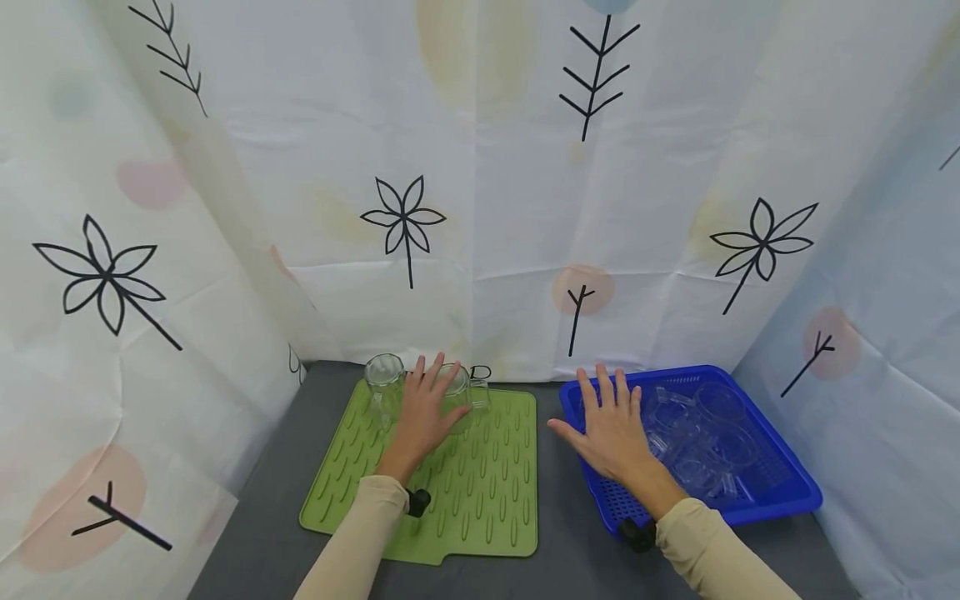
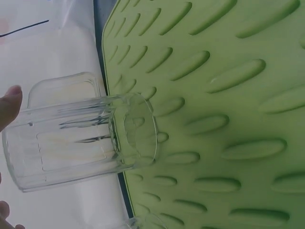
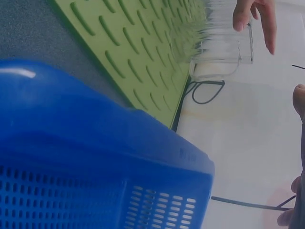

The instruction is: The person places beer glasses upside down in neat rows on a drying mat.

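Head cam: left hand (image 1: 422, 417) is hovering empty, fingers splayed, by two glass mugs (image 1: 385, 375) on the green mat (image 1: 495, 467), center-left; right hand (image 1: 617, 437) is doing likewise by the blue basket (image 1: 783, 507), lower right. Left wrist: one mug's showing mid-left. Right wrist: basket's filling lower left.

No readable text or numbers.

White curtain (image 1: 517, 200) with black line-drawn flowers (image 1: 403, 218), twigs (image 1: 597, 83) and pastel blots (image 1: 152, 185), around a dark grey tabletop (image 1: 558, 508).
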Available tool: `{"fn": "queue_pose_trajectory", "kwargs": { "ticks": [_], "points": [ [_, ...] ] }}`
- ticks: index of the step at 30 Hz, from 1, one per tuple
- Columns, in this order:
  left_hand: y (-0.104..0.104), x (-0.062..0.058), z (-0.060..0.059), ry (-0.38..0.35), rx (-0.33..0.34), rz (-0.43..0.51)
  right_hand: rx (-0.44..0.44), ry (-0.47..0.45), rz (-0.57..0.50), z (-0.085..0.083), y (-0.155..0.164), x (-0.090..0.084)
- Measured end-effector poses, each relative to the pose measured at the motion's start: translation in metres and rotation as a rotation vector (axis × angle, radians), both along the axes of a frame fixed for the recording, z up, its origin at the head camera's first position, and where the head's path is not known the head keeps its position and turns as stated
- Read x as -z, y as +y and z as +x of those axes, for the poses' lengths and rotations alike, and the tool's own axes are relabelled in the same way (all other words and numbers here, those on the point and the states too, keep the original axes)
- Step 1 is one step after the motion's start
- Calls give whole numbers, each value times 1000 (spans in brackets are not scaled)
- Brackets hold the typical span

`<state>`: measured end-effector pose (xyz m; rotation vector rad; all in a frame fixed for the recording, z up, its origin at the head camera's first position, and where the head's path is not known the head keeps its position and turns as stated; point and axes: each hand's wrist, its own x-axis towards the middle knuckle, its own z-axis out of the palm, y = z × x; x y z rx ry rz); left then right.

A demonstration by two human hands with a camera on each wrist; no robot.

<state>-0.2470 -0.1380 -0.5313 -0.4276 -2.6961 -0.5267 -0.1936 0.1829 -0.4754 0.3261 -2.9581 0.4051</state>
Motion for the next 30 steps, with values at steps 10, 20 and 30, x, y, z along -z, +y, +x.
{"fn": "queue_pose_trajectory", "kwargs": {
  "ticks": [10, 20, 30],
  "points": [
    [-21, 5, 9, 5, -98, -9, 29, -14, 6, -2, 12, -1],
    [-46, 15, 20, -48, -186, 58, 54, 0, 27, -1, 34, 0],
    [-69, 25, 30, -133, -254, 223, 91, -24, 9, 0, 55, -5]
  ]
}}
